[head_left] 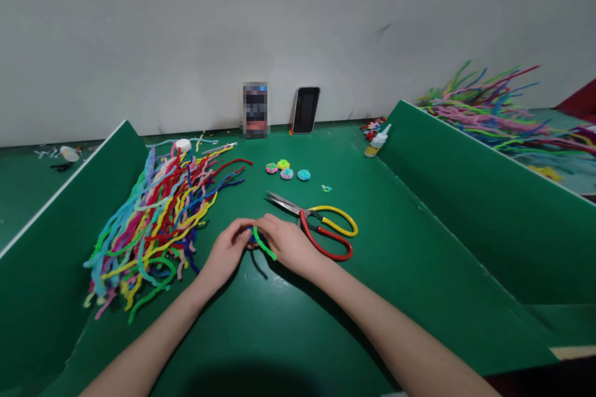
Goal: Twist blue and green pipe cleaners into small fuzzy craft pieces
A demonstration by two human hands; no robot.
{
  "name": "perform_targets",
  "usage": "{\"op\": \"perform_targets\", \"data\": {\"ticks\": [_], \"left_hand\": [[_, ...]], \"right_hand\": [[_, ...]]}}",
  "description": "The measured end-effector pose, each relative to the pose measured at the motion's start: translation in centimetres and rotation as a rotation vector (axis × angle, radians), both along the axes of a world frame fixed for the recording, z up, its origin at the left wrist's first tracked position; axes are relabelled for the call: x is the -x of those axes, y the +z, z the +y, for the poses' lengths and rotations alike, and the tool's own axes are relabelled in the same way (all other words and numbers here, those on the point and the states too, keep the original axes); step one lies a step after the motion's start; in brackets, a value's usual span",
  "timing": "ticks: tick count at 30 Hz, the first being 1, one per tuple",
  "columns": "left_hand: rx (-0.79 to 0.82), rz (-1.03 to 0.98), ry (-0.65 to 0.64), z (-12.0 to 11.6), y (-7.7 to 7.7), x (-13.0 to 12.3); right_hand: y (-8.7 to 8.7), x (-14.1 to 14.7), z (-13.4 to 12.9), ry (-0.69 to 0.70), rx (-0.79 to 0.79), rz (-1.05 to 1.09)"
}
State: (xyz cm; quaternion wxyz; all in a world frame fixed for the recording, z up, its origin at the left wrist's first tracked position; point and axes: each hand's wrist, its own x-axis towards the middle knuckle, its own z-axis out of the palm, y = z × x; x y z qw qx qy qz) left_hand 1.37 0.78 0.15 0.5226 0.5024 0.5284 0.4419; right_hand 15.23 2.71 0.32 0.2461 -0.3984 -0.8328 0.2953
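Both hands meet over the green table near its middle. Between the fingertips of my left hand [229, 250] and my right hand [285, 243] is a small dark blue piece [252, 236], mostly covered by the fingers. A bright green fuzzy stem [265, 245] sticks out of it and slants down to the right, in front of my right fingers. Scissors [321, 226] with one yellow and one red handle lie just beyond my right hand, blades pointing left. Several small round fuzzy pieces [286, 173] sit farther back.
A big pile of coloured fuzzy stems [162, 217] lies at the left. Green dividers stand at left [69, 211] and right [484, 205]. Two phones [256, 110] [306, 110] lean on the wall. A glue bottle [377, 141] is by the right divider, more stems [503, 118] beyond.
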Motion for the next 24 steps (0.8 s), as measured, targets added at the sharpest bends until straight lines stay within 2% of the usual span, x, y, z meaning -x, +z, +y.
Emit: {"op": "perform_targets", "data": {"ticks": [3,8,10,12,18,24], "left_hand": [[0.013,-0.015,0.006,0.09,0.0,0.08],[0.031,-0.074,0.042,0.24,0.16,0.28],[0.034,-0.096,0.045,0.24,0.17,0.33],[0.037,-0.108,0.036,0.23,0.13,0.36],[0.032,-0.078,0.011,0.26,0.13,0.3],[0.015,0.023,-0.038,0.2,0.12,0.27]], "right_hand": [[-0.16,0.1,0.15,-0.028,0.103,0.173],[-0.53,0.56,0.44,-0.019,0.591,0.577],[-0.56,0.64,0.48,-0.025,0.686,0.652],[-0.49,0.63,0.47,-0.035,0.71,0.679],[-0.1,0.4,0.5,-0.009,0.589,0.547],[-0.23,0.05,0.15,0.004,0.13,0.17]]}}
